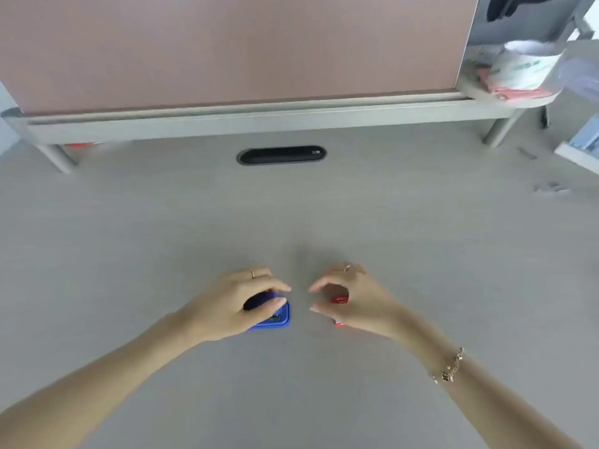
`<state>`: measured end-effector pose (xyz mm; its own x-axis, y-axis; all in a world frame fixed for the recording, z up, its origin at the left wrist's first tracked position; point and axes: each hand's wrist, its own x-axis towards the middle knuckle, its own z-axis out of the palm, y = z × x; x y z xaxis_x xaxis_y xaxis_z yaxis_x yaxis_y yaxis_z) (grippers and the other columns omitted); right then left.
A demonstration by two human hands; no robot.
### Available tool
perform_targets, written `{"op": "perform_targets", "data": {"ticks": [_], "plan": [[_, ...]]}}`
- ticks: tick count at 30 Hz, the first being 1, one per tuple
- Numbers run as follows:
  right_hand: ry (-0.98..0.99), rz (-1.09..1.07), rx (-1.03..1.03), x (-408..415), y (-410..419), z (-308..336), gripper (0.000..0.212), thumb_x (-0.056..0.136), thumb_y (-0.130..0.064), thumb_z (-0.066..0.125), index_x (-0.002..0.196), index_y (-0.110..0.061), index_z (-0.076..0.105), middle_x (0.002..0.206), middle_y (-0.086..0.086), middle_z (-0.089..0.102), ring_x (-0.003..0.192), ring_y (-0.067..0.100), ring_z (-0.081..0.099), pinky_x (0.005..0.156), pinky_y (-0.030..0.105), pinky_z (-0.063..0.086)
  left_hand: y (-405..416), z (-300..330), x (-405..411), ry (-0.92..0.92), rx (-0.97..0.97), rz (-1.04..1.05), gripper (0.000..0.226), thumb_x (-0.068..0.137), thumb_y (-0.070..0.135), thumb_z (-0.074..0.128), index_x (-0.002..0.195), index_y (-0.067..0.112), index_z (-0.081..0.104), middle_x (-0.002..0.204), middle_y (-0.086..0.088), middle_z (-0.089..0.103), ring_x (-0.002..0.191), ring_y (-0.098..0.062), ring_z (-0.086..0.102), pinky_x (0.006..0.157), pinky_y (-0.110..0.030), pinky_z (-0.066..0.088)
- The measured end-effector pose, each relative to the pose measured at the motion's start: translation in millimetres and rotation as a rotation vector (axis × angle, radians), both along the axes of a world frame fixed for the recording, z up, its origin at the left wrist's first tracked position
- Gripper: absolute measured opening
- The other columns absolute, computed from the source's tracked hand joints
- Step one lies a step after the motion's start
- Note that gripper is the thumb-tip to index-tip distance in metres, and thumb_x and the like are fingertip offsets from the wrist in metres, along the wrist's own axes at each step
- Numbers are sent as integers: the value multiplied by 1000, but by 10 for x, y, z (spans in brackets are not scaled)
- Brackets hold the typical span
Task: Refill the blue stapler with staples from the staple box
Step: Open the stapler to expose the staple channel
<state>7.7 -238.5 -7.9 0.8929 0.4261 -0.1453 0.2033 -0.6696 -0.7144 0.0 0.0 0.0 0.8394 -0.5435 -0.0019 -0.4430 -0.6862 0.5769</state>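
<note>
The blue stapler (275, 318) lies on the grey desk (291, 215) near its middle front, mostly covered by my left hand (236, 303), whose fingers curl over its top and grip it. To the right, my right hand (353, 301) arches over the small red staple box (339, 299); thumb and fingers wrap around it, and only a red patch shows under the palm plus a sliver at the hand's lower edge. The fingertips of the two hands are a short gap apart. No staples are visible.
A pink partition on a grey rail (259, 111) closes the back of the desk, with a black cable slot (281, 155) in front of it. A white roll (525, 64) sits on the right shelf. A blue-and-white object (583, 147) lies at the far right edge.
</note>
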Motion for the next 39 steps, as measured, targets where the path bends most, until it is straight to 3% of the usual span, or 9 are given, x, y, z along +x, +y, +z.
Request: {"op": "perform_targets", "data": {"ticks": [3, 8, 15, 18, 19, 22, 26, 31, 39], "plan": [[-174, 20, -54, 19, -8, -162, 17, 78, -37, 67, 95, -33, 66, 77, -19, 56, 94, 4, 47, 90, 16, 32, 29, -137, 19, -148, -11, 11, 25, 83, 53, 52, 97, 35, 63, 90, 26, 58, 85, 1, 56, 73, -16, 44], [-400, 23, -119, -28, 13, -227, 16, 78, -42, 66, 91, -32, 67, 87, -15, 62, 87, 6, 53, 92, 19, 26, 25, -238, 8, -305, 26, 5, 20, 80, 49, 58, 88, 31, 61, 87, 18, 56, 78, -4, 55, 68, -30, 50], [-400, 15, -137, -222, 196, -240, 19, 77, -51, 61, 90, -37, 64, 81, -23, 55, 84, 2, 48, 88, 27, 33, 6, -244, -35, -343, -26, 49, 31, 78, 56, 58, 87, 27, 62, 87, 12, 58, 78, -9, 57, 70, -35, 51], [-436, 32, -133, -273, 278, -200, 14, 81, -43, 63, 90, -33, 68, 80, -24, 52, 84, -17, 41, 85, 3, 18, 10, -249, -33, -327, -47, 40, 30, 78, 55, 60, 87, 26, 62, 86, 10, 58, 78, -12, 57, 70, -37, 51], [-439, 31, -129, -275, 300, -188, 14, 81, -41, 64, 90, -32, 68, 80, -24, 53, 83, -18, 41, 84, 2, 17, 14, -245, -35, -322, -48, 40, 30, 78, 54, 59, 87, 26, 62, 86, 10, 58, 78, -12, 57, 70, -37, 51], [-436, 32, -112, -247, 355, -207, 16, 79, -43, 65, 90, -33, 69, 82, -23, 56, 81, -2, 48, 87, 17, 25, 26, -224, -49, -311, -65, 12, 26, 80, 49, 59, 90, 25, 60, 88, 12, 57, 80, -9, 56, 72, -34, 50], [-454, 18, -98, -190, 418, -264, 29, 72, -56, 57, 86, -33, 67, 78, -25, 56, 79, 0, 49, 87, 13, 24, 37, -202, -54, -296, -111, -3, 21, 81, 41, 63, 88, 21, 59, 86, 11, 57, 78, -8, 54, 70, -28, 47], [-460, -39, 6, -170, 512, -331, 42, 67, -64, 46, 81, -33, 69, 75, -20, 59, 77, 6, 52, 88, 21, 28, 45, -227, -33, -298, -127, -17, 20, 81, 37, 67, 86, 19, 60, 84, 11, 57, 77, -6, 53, 67, -18, 42], [-440, -67, 49, -204, 559, -328, 8, 76, -41, 69, 78, -33, 69, 75, -21, 58, 81, 10, 53, 89, 28, 30, 70, -201, -58, -342, -243, -7, 19, 83, 34, 64, 86, 16, 60, 83, 6, 59, 76, -6, 53, 68, -12, 39]]}}
